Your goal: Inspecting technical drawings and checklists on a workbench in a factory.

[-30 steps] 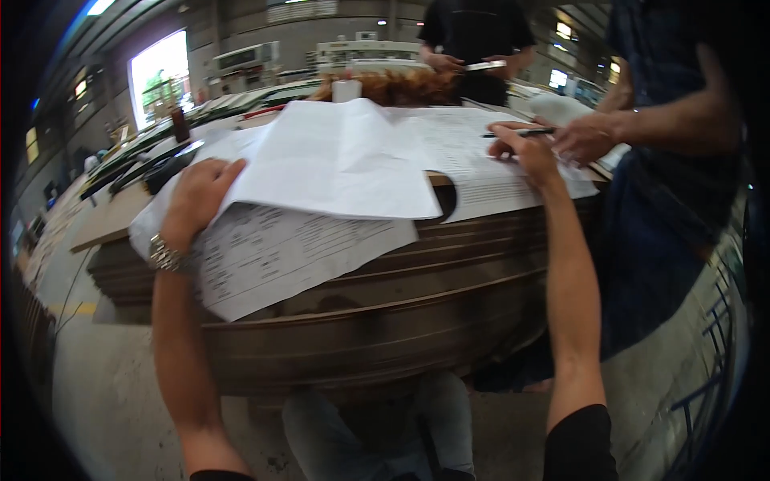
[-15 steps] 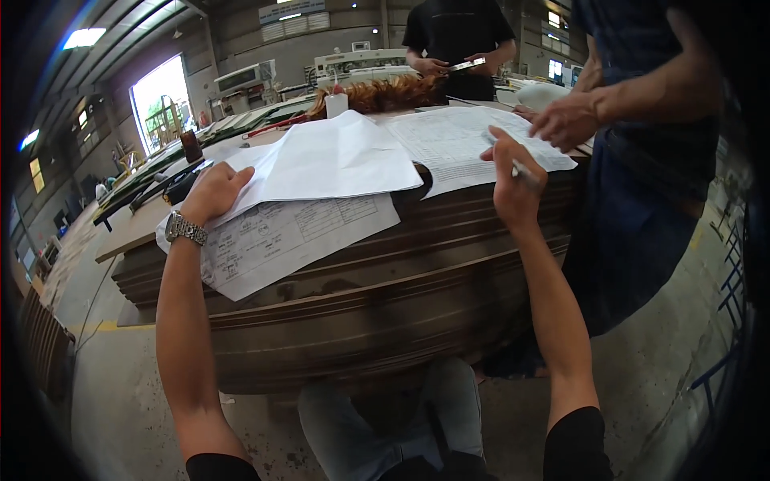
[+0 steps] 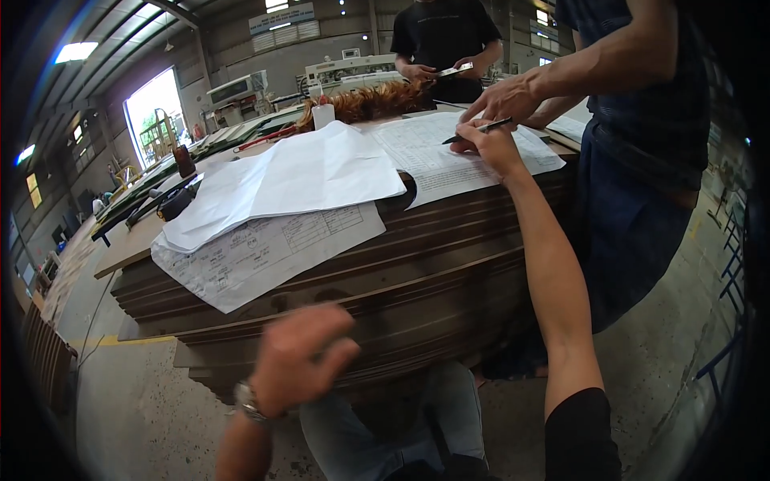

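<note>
My right hand (image 3: 495, 147) is closed on a dark pen (image 3: 499, 124), its tip close to a printed sheet (image 3: 429, 152) on top of a stack of brown boards (image 3: 449, 232). Right beside it, a co-worker's hand (image 3: 507, 98) reaches down onto the same sheet. My left hand (image 3: 303, 357), with a metal watch on the wrist, is blurred in front of the stack. Its thumb stands apart from the fingers and it holds nothing visible. White folded papers (image 3: 293, 172) lie left of the printed sheet, over another printed sheet (image 3: 273, 256) that hangs past the stack's edge.
A white bottle (image 3: 323, 116), a brown bottle (image 3: 184, 162) and a black tape measure (image 3: 175, 204) stand about the papers. Brown fringe-like material (image 3: 369, 100) lies behind. One person (image 3: 622, 176) stands at the right, another (image 3: 445, 40) across the stack.
My left hand has let go of the white papers and dropped toward me. My right hand has moved left onto the printed sheet, pen tip down. The co-worker's hand has moved left.
</note>
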Action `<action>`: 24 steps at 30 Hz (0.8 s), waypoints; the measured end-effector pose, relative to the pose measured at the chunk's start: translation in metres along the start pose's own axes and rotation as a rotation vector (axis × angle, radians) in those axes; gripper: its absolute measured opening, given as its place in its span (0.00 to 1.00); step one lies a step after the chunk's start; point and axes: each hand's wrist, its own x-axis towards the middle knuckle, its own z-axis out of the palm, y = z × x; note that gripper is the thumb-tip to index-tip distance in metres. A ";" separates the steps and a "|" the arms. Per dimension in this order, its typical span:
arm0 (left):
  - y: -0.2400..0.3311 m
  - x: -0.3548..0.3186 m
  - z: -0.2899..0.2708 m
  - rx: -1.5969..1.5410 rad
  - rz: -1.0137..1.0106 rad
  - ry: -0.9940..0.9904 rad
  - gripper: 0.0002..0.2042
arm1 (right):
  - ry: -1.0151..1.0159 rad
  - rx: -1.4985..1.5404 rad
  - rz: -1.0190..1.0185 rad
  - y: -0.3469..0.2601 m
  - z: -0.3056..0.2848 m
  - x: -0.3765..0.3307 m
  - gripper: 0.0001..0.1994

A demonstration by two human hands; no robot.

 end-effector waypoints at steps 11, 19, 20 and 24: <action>-0.104 -0.198 0.298 -0.635 -0.581 -1.106 0.26 | 0.146 -0.254 0.056 -0.005 0.006 0.004 0.17; -0.087 -0.327 0.434 -0.544 -0.439 -0.848 0.25 | 0.220 -0.322 0.092 -0.013 0.012 -0.003 0.17; -0.086 -0.332 0.440 -0.569 -0.359 -0.800 0.25 | 0.201 -0.279 0.083 -0.014 0.011 -0.004 0.16; -0.090 -0.335 0.442 -0.584 -0.257 -1.132 0.21 | 0.182 -0.240 0.110 -0.018 0.008 -0.004 0.16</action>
